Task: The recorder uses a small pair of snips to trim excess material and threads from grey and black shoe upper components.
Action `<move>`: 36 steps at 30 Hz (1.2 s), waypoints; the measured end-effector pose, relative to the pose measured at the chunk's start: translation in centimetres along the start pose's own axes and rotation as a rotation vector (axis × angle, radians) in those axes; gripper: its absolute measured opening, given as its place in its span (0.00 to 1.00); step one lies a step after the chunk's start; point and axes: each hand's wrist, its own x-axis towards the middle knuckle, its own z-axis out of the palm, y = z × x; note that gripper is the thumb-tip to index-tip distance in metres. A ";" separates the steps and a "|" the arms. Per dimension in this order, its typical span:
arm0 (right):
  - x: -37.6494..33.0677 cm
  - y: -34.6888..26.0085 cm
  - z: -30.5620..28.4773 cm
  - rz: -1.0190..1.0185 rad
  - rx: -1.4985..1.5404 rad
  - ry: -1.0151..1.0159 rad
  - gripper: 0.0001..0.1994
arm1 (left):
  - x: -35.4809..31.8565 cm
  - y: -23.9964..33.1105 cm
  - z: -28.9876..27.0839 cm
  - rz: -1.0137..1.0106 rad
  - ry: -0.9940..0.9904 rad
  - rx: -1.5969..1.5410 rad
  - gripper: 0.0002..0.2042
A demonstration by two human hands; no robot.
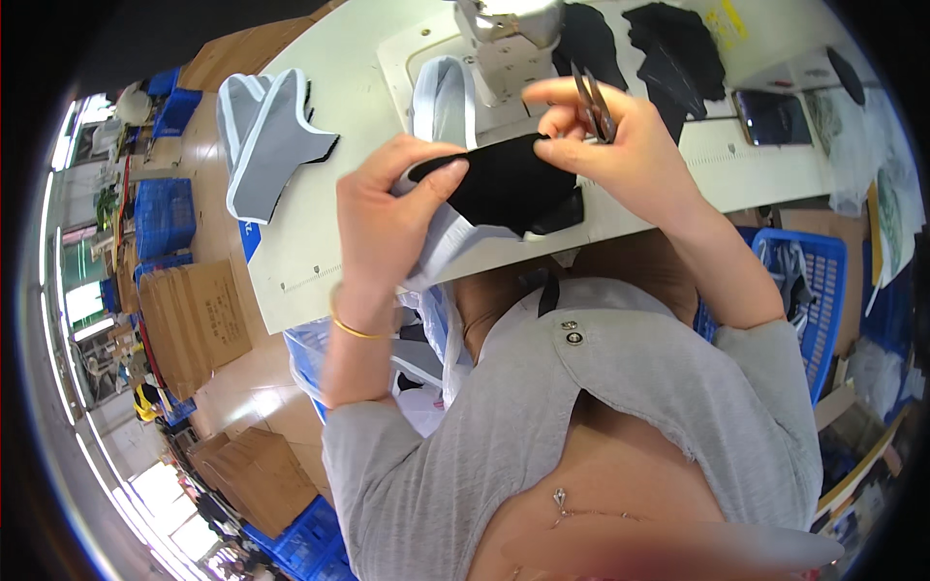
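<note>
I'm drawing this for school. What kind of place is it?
Probably a sewing workshop: there's what looks like a sewing machine, cut black cloth pieces on the table, and big cardboard boxes nearby.

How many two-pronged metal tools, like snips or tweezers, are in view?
1. The dark two-pronged tool is in the right hand, near the right end of the black fabric that the left hand holds. Others may be hidden from view.
</note>
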 end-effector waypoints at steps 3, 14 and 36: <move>0.0 -1.7 -0.2 0.152 0.031 -0.215 0.09 | 3.2 2.1 -3.0 0.052 -0.215 0.163 0.05; 1.2 -1.6 1.7 0.152 0.495 0.085 0.09 | 14.4 4.1 -5.4 0.091 -0.552 0.056 0.18; 2.9 -2.2 0.8 0.265 0.638 0.035 0.07 | 18.4 0.3 -8.1 0.724 0.051 0.632 0.09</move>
